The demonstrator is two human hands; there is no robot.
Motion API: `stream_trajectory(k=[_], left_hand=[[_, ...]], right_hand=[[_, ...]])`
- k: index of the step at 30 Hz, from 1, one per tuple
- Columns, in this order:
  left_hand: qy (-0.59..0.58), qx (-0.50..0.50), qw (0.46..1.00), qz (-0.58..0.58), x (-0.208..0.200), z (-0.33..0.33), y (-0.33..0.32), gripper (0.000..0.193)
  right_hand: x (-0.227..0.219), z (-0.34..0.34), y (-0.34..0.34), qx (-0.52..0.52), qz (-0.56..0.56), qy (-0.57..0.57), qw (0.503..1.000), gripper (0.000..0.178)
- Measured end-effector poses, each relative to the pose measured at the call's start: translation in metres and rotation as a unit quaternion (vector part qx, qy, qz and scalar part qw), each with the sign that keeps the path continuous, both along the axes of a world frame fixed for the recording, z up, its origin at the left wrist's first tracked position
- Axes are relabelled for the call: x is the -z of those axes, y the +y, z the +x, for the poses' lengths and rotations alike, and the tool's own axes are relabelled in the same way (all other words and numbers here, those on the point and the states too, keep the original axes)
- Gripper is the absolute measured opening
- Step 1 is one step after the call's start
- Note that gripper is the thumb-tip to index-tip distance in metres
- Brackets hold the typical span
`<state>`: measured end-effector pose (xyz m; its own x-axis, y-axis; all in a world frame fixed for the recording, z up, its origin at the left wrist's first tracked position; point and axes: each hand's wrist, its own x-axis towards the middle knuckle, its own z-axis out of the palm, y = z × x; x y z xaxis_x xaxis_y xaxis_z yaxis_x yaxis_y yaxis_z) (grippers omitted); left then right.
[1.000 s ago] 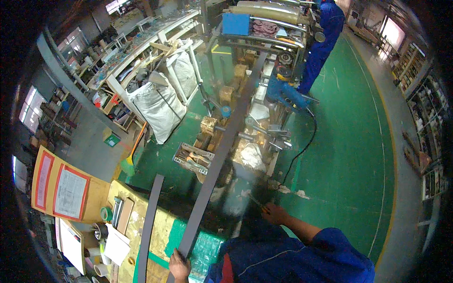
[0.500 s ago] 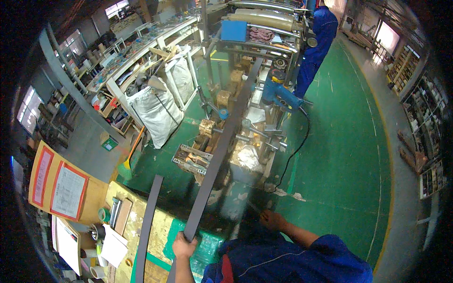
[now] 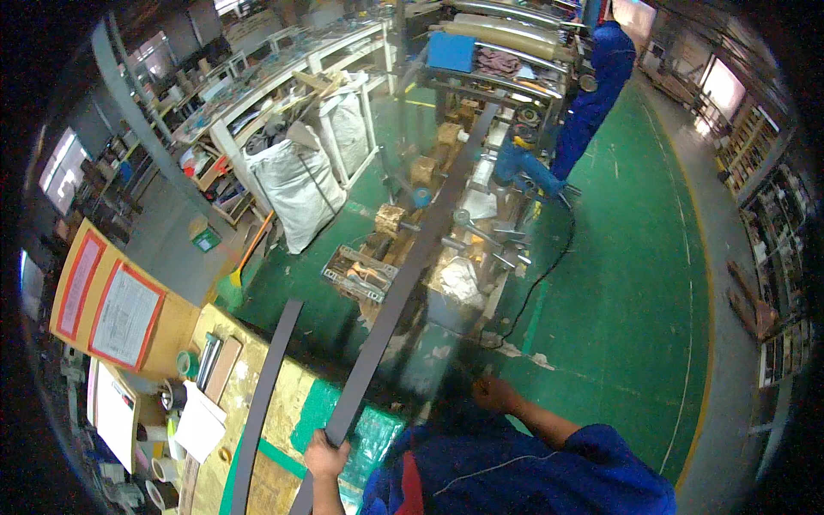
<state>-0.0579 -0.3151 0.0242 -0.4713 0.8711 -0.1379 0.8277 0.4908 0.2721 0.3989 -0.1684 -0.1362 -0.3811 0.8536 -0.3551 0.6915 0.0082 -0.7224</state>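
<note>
A worn yellow table (image 3: 285, 410), patched with green, stands beside green workshop floor (image 3: 627, 318); a roller machine (image 3: 511, 36) stands beyond; the long, flat, dark-grey strip (image 3: 386, 332) slants from above the table toward that machine, the left hand (image 3: 326, 455) closed around it; the right hand (image 3: 495, 395) is curled, whether around anything I cannot tell

Plain grey-brown is shown by the long strip (image 3: 410, 276) reaching from one to seven o'clock. Green is seen on the floor (image 3: 627, 283) at three, blue on the power tool (image 3: 519, 163) near two; the tan board (image 3: 180, 330) at nine is marked with red-bordered sheets (image 3: 124, 318).
</note>
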Motion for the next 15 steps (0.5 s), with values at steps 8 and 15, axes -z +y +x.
stream_trajectory(k=[8,15], left_hand=[[-0.113,0.006,0.979,-0.167,-0.013,-0.016,0.007,0.057],[-0.097,-0.038,0.993,-0.051,-0.011,0.013,0.026,0.054]], right_hand=[[-0.002,0.031,0.040,-0.139,0.046,-0.054,0.988,0.041],[0.079,0.050,0.086,-0.024,-0.224,0.229,0.947,0.057]])
